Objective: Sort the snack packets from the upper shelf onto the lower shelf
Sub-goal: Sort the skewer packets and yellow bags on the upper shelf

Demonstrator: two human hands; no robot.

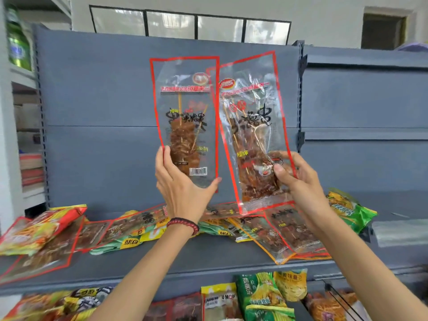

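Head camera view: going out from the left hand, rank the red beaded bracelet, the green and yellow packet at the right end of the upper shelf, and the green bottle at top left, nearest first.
From the left hand:
1. Red beaded bracelet, on that hand's own wrist.
2. Green and yellow packet, lying at the upper shelf's right end.
3. Green bottle, high on the side rack, far left.

Glossy clear plastic packets point(185, 117); matt grey, seemingly metal upper shelf point(208, 258).

Upper shelf point(208, 258): loose packets point(111, 230) below and behind both hands. Lower shelf point(298, 306): packets point(261, 295) beneath the wrists, nearer the viewer.
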